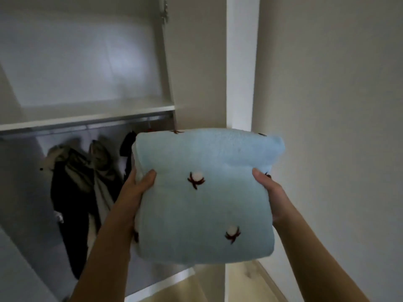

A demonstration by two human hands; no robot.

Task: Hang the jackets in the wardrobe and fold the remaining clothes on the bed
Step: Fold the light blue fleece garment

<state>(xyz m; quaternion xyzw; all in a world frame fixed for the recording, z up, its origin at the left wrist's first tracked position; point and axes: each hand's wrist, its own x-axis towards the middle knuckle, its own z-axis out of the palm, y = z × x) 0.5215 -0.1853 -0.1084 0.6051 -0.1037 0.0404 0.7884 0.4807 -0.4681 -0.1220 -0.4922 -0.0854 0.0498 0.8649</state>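
Observation:
A folded light-blue fleece garment (202, 199) with small white-and-red flower motifs is held up in front of me, level with the wardrobe shelf edge. My left hand (139, 184) grips its left side, thumb on top. My right hand (269, 188) grips its right side the same way. Inside the open wardrobe, dark and olive jackets (74, 188) hang from the rail (87, 127) below the white shelf (87, 114). The fingers of both hands are hidden under the fleece.
The wardrobe's white side panel (239, 62) rises just behind the bundle, with a plain wall (327, 105) to its right. The upper shelf compartment (76, 62) shows nothing inside. A strip of pale floor (244, 280) shows below.

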